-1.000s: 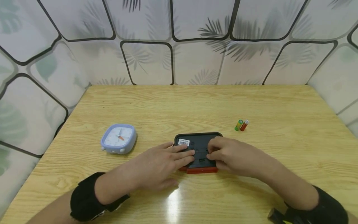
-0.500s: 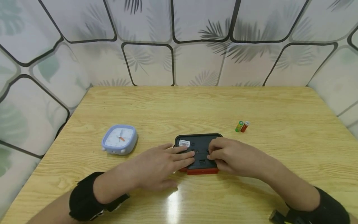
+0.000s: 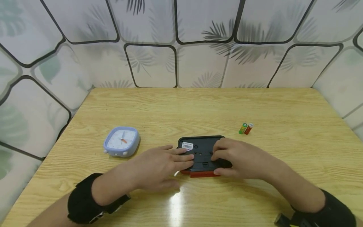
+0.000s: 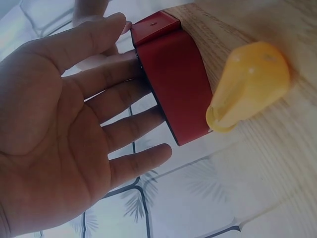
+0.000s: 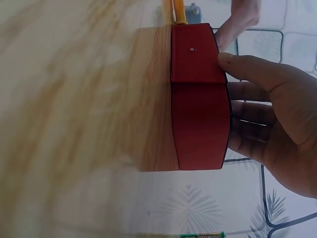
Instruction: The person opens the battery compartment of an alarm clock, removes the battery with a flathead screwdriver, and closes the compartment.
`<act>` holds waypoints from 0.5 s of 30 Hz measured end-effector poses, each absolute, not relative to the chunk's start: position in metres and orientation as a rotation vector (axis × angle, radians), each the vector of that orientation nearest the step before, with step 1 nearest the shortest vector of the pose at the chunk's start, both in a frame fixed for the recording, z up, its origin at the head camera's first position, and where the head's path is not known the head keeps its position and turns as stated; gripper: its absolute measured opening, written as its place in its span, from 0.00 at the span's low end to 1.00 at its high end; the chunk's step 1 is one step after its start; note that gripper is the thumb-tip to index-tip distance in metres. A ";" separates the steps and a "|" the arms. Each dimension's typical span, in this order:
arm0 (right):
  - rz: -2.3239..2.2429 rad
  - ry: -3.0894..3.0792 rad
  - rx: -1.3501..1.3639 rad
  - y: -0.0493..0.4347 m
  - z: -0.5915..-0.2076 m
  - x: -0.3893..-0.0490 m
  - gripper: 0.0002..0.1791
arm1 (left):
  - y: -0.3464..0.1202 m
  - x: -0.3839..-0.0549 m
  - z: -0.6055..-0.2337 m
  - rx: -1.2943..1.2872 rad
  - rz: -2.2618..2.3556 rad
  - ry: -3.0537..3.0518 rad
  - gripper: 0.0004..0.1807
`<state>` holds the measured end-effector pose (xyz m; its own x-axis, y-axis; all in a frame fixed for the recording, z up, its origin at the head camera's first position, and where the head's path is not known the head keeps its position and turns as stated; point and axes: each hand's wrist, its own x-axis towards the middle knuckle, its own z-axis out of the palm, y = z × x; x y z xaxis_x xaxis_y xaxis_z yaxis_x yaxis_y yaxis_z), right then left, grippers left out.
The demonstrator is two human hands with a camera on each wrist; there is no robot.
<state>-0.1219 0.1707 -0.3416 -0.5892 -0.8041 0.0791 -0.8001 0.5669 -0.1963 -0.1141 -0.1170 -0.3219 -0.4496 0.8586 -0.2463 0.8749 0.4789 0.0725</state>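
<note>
A red-sided device with a black back [image 3: 202, 149] lies face down on the table, a white barcode label [image 3: 187, 145] near its far left corner. Across the left part of the back rest the outstretched fingers of my left hand [image 3: 163, 168]. On the right side, my right hand [image 3: 241, 157] has bent fingertips on the black back and its thumb by the near red edge. In the right wrist view that thumb touches the rim of the red side [image 5: 200, 124]. A yellow rounded part [image 4: 255, 84] sticks out beside the red side in the left wrist view.
To the left stands a blue alarm clock [image 3: 121, 141] with a white dial. A green battery [image 3: 243, 128] and a red battery [image 3: 248, 128] lie side by side behind my right hand. Patterned panels [image 3: 201, 64] border the wooden table [image 3: 158, 110] at the back and sides.
My right thumb has parted from the fingertips and come down to the device's near edge. The left fingers have drawn back slightly to the left. Clock and batteries stay in place.
</note>
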 end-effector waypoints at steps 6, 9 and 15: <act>-0.399 2.813 -1.441 0.173 -0.341 -0.123 0.18 | -0.117 -0.115 -0.319 1.486 -0.094 2.476 0.35; -0.445 2.833 -1.427 0.173 -0.341 -0.125 0.26 | -0.118 -0.116 -0.318 1.491 -0.088 2.479 0.33; -0.419 2.770 -1.267 0.176 -0.343 -0.127 0.52 | -0.118 -0.118 -0.319 1.536 -0.085 2.488 0.29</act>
<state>-0.1265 0.1757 -0.3425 -0.6583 -0.7510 0.0516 -0.7327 0.6235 -0.2728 -0.1180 -0.1184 -0.3188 -0.4317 0.8765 -0.2133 0.8890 0.4534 0.0641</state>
